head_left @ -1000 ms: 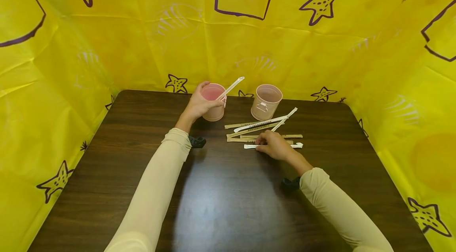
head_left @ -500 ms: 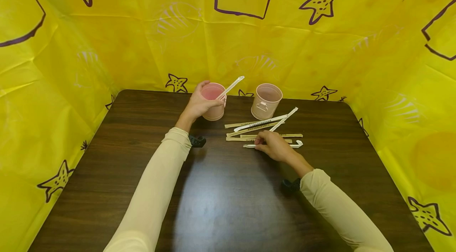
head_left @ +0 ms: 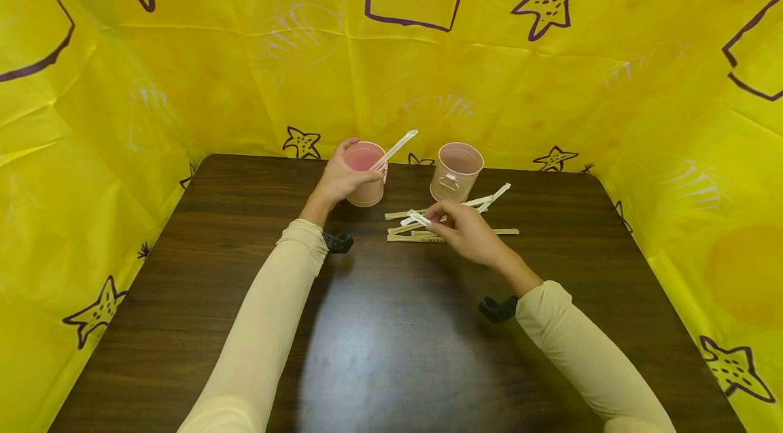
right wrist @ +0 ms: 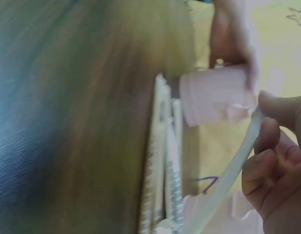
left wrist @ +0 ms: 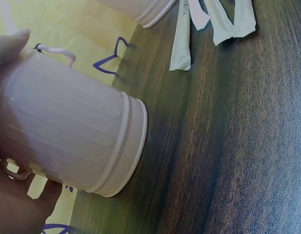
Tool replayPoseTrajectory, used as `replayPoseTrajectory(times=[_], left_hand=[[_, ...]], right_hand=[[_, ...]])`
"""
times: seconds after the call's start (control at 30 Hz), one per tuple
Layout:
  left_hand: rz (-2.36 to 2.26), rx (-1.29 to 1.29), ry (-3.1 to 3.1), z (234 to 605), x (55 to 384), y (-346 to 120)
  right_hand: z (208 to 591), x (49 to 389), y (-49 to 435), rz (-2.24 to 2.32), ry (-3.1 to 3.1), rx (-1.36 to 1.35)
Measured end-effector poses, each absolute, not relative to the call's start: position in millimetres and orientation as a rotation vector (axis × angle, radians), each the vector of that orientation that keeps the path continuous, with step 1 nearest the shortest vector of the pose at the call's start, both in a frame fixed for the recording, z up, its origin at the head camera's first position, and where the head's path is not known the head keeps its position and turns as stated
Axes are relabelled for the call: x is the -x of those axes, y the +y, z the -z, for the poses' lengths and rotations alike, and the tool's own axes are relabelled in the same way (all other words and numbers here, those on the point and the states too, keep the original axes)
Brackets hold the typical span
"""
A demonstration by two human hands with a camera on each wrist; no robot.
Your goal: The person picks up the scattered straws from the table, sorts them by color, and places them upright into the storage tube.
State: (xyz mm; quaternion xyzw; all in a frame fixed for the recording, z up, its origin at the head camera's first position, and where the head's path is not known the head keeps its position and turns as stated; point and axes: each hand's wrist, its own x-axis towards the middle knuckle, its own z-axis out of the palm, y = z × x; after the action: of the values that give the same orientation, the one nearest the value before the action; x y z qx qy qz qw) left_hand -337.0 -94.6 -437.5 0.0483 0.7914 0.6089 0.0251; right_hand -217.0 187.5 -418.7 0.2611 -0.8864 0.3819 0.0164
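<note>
My left hand (head_left: pixel 344 178) grips a pink ribbed bucket (left wrist: pixel 67 117) with small side handles, standing upright near the table's back edge. One white paper-wrapped straw (head_left: pixel 397 149) leans out of it to the right. Thumb and fingertips of my right hand (head_left: pixel 467 232) pinch another white wrapped straw (right wrist: pixel 233 170), lifted above the pile; the hand covers part of it in the head view. Below lie several wrapped straws (head_left: pixel 406 238), brown and white, crossing one another on the table.
A second pink bucket (head_left: pixel 457 171) stands behind the straws, to the right of the first. The dark wooden table (head_left: pixel 391 338) reaches a yellow patterned cloth (head_left: pixel 342 79) at the back and sides. A dark wrist mount (head_left: pixel 498 309) sits under the right sleeve.
My right hand has picked the nearest white straw off the table and raised it, moving away from me toward the buckets. The left hand has stayed on its bucket.
</note>
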Motion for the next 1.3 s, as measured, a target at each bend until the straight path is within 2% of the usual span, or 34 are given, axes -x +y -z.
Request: replayPoseTrajectory(times=[0.43,0.93,1.3], left_hand=[[-1.874,-0.136,2.452,437,335,-94],[-1.898,-0.132,2.422,436,336,-94],[-1.904,-0.144,2.412,437,337,-95]], right_hand=[[384,227,175,-1.691,-2.481,-0.534],[338,243,148,-2.046,-1.754,-0.467],[339,264,116,-2.078,-1.719,-0.43]])
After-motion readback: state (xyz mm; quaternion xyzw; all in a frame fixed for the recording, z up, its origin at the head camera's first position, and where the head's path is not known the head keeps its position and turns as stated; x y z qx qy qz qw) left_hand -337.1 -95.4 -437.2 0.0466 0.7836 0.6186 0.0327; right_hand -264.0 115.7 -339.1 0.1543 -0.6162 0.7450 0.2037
